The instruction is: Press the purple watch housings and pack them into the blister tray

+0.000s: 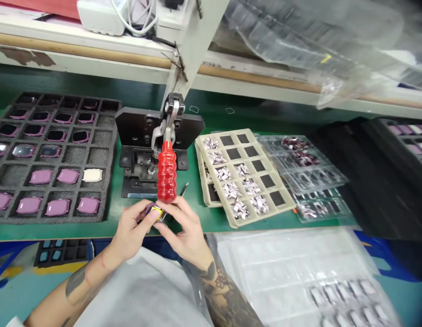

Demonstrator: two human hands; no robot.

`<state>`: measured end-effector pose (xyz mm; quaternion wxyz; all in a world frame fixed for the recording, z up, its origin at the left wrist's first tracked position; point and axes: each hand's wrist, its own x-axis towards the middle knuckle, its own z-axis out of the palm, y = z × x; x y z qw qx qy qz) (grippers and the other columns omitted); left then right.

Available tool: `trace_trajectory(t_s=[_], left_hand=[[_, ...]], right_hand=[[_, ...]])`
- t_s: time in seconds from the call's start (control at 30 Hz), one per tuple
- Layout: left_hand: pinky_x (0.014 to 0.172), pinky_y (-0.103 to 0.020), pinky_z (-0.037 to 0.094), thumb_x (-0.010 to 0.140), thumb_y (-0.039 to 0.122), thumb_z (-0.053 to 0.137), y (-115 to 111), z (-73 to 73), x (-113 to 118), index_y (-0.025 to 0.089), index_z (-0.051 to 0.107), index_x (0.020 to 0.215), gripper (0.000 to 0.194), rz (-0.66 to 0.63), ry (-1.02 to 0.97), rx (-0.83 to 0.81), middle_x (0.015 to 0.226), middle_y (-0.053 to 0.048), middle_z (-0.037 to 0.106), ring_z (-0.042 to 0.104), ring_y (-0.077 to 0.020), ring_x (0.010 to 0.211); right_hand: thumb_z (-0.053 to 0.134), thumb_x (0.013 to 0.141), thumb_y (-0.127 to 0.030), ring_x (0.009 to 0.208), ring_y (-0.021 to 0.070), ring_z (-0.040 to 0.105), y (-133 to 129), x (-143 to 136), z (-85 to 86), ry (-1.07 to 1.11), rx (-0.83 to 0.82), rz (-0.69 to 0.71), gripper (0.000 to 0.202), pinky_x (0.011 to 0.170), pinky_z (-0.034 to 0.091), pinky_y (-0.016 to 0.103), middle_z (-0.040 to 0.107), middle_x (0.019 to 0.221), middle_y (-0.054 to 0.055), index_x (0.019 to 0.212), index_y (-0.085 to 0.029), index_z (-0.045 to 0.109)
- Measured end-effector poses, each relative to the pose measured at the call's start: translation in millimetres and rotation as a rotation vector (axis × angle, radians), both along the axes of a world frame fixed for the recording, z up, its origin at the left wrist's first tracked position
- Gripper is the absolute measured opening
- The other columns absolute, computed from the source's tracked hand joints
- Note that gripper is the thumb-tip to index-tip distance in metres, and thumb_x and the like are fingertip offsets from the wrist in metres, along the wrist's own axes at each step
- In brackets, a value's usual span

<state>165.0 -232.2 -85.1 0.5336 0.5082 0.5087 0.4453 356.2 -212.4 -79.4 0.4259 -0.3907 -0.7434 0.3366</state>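
Tabletop (193,181): green, running back beneath a shelf (129,68).
Left hand (131,229): fingers pinch the near-left end of the small case, thumb over its yellow face.
Right hand (186,227): fingers close on the other end, probably to steady so small a piece.
Small case (158,213): between both hands, at the tabletop's front edge; underside hidden.
Slim tool (185,188): only its tip shows beyond the right hand.
Press (136,131): red handle (167,172) points toward the person, perhaps for easy reach; it obscures some of the mechanism.
Foam tray (98,156): cells seemingly keep cases apart; left side cut off.
Beige tray (265,213): compartments group tiny pieces, too small to identify.
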Motion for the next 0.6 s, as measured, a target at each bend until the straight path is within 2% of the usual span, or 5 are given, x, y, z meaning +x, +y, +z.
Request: trace_trajectory(t_s=[0.17, 0.27, 0.37, 0.47, 0.6], left_hand=[[0.072, -0.027, 0.051, 0.111, 0.043, 0.066, -2, 5.8, 7, 0.02, 0.08, 0.105, 0.027, -0.06, 0.063, 0.13, 0.089, -0.004, 0.073, 0.064, -0.0176, 0.078], [0.077, -0.03, 0.056, 0.11, 0.038, 0.067, -3, 7.8, 19, 0.021, 0.081, 0.108, 0.022, -0.108, 0.081, 0.219, 0.094, -0.006, 0.077, 0.069, -0.0201, 0.082], [0.087, -0.033, 0.06, 0.108, 0.032, 0.071, -4, 5.4, 33, 0.023, 0.08, 0.117, 0.016, -0.159, 0.116, 0.267, 0.104, -0.008, 0.083, 0.078, -0.0233, 0.093], [0.103, -0.038, 0.063, 0.106, 0.032, 0.074, -11, -0.7, 46, 0.024, 0.072, 0.123, 0.019, -0.192, 0.046, 0.172, 0.12, -0.011, 0.086, 0.083, -0.0267, 0.11], [0.117, -0.047, 0.061, 0.104, 0.04, 0.077, -17, -11.7, 49, 0.022, 0.07, 0.137, 0.038, -0.264, 0.02, 0.057, 0.129, -0.014, 0.085, 0.082, -0.0304, 0.122]], right_hand=[[0.068, 0.104, -0.009, 0.125, 0.0284, 0.074, -22, 3, -3.6, -0.124, 0.232, -0.084, 0.066, 0.106, 0.067, 0.048, 0.073, 0.136, 0.013, 0.164, -0.034, 0.057], [0.072, 0.103, -0.014, 0.132, 0.0307, 0.071, -36, 22, -2.1, -0.165, 0.24, -0.201, 0.071, 0.108, 0.067, 0.051, 0.068, 0.146, 0.015, 0.167, -0.036, 0.053], [0.077, 0.101, -0.023, 0.128, 0.032, 0.072, -55, 62, -2.8, -0.159, 0.186, -0.476, 0.069, 0.107, 0.065, 0.055, 0.069, 0.145, 0.015, 0.165, -0.034, 0.054], [0.069, 0.106, -0.024, 0.109, 0.0256, 0.075, -88, 115, -10.4, -0.184, 0.096, -0.771, 0.036, 0.098, 0.065, 0.047, 0.077, 0.121, 0.01, 0.142, -0.027, 0.07], [0.059, 0.11, -0.026, 0.101, 0.0199, 0.076, -154, 185, -25.2, -0.549, -0.236, -0.918, 0.023, 0.094, 0.062, 0.036, 0.08, 0.112, 0.009, 0.127, -0.019, 0.074]])
